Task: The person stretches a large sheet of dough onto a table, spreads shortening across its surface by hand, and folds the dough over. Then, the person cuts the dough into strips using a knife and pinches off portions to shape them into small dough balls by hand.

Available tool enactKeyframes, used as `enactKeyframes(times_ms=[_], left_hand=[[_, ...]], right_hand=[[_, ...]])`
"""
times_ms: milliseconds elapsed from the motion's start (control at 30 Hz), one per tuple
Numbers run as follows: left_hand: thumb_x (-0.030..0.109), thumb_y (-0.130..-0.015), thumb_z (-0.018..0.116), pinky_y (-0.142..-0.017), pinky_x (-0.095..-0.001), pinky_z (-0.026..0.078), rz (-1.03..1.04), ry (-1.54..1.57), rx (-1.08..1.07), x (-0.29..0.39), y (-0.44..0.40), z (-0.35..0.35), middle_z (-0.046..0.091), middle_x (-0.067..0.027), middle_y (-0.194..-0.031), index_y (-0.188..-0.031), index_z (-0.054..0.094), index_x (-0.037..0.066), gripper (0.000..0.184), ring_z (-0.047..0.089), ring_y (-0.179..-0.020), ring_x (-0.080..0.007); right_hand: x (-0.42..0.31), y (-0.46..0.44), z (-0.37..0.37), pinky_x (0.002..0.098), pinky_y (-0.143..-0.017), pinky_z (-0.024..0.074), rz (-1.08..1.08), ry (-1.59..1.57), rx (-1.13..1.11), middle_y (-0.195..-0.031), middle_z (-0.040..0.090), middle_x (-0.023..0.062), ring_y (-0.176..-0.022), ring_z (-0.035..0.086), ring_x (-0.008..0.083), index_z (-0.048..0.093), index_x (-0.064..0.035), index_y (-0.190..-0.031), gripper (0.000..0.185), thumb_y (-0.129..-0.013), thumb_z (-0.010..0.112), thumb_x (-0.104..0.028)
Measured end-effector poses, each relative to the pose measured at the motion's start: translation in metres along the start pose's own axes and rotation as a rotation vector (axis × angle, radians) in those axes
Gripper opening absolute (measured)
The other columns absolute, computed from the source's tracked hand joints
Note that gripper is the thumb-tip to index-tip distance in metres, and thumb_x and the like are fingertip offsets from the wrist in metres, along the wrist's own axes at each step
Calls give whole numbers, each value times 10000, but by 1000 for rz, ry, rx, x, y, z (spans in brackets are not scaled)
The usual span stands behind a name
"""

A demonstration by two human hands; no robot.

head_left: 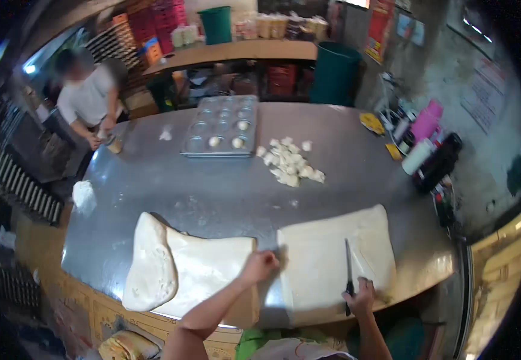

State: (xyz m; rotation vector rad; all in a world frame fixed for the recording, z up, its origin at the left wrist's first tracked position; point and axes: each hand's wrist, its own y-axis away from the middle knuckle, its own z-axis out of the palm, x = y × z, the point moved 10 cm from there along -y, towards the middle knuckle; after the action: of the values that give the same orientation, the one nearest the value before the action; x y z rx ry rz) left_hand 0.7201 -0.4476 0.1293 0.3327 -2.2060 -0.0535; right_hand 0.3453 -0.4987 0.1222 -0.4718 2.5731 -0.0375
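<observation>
My right hand [362,295] is closed on the black handle of a knife [348,264], whose blade points away from me over the right dough sheet [314,258]. Near the right edge of the left dough sheet [212,258], my left hand [261,266] has its fingers curled together; whether anything small is in them is hidden. A thick folded part of dough [149,264] lies at that sheet's left end. Small dough pieces [290,161] are heaped beyond the right sheet. To their left stands a muffin tray [221,126] with several cups and a few dough balls.
A person [89,96] stands at the table's [212,192] far left corner, hands at a small container [114,144]. White flour [84,195] lies at the left edge. Bottles and a pink flask [427,120] line the right side. Green bins [335,72] stand behind.
</observation>
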Motion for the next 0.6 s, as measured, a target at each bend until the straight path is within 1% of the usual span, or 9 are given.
enactKeyframes(times_ms=[67, 100, 200, 267, 333, 400, 500, 567, 600], left_hand=[[95, -836, 687, -601, -336, 502, -3, -115, 117, -14, -19, -10, 694, -61, -724, -853, 705, 16, 83, 614, -598, -197], [96, -834, 690, -592, -331, 495, 15, -27, 173, -35, -32, -6, 688, -68, -708, -848, 704, 12, 86, 610, -587, -199], [101, -834, 689, -570, -325, 482, 4, 31, 265, -55, -57, -7, 681, -95, -688, -838, 696, -6, 108, 604, -559, -219], [105, -833, 690, -565, -329, 481, 22, 8, 308, -53, -63, -7, 682, -97, -689, -835, 693, -8, 114, 605, -559, -224], [135, -810, 705, -616, -369, 497, -103, 17, 393, -57, -60, -11, 698, -130, -739, -839, 696, -8, 146, 629, -626, -290], [146, -810, 708, -622, -369, 500, -150, 19, 419, -76, -62, -9, 698, -133, -740, -849, 699, -7, 159, 633, -635, -290], [180, -809, 716, -641, -368, 508, -288, 85, 516, -114, -77, -3, 698, -140, -741, -878, 708, -6, 199, 646, -665, -291], [189, -807, 718, -648, -369, 511, -279, 92, 439, -112, -80, 20, 701, -142, -754, -883, 711, -4, 207, 649, -673, -296], [198, -804, 720, -654, -370, 514, -264, 96, 372, -108, -85, 34, 704, -144, -768, -889, 713, -1, 216, 652, -682, -300]], right_hand=[[7, 2, 13, 442, -933, 464, -141, 50, 64, -1187, 572, 252, -1042, 563, 406, 518, 36, -1253, 621, -726, 739, -208], [10, -3, 23, 450, -945, 452, -18, 143, -38, -1214, 569, 240, -1065, 559, 421, 525, 19, -1237, 570, -745, 713, -200], [6, -13, 23, 429, -916, 459, 27, 141, -146, -1165, 605, 213, -1040, 580, 401, 536, 9, -1206, 484, -773, 674, -158], [35, -13, 38, 423, -879, 466, 167, -45, -224, -1120, 616, 203, -996, 590, 387, 538, 4, -1166, 410, -797, 645, -138], [60, -11, 51, 416, -841, 473, 293, -225, -310, -1074, 628, 193, -952, 599, 374, 541, -1, -1126, 335, -820, 616, -117], [13, 4, 5, 419, -757, 475, 14, -315, -133, -969, 628, 201, -827, 596, 370, 529, 0, -1055, 204, -882, 558, -106], [14, 48, 17, 431, -709, 472, 142, -309, -263, -919, 617, 209, -756, 576, 379, 506, -13, -1029, 163, -928, 526, -139], [-12, 69, 19, 439, -685, 471, 267, -392, -450, -903, 625, 216, -736, 584, 391, 503, -24, -1117, 221, -952, 507, -171], [-28, 72, 15, 439, -685, 471, 274, -391, -449, -903, 625, 216, -736, 584, 391, 503, -24, -1117, 221, -952, 507, -171]])
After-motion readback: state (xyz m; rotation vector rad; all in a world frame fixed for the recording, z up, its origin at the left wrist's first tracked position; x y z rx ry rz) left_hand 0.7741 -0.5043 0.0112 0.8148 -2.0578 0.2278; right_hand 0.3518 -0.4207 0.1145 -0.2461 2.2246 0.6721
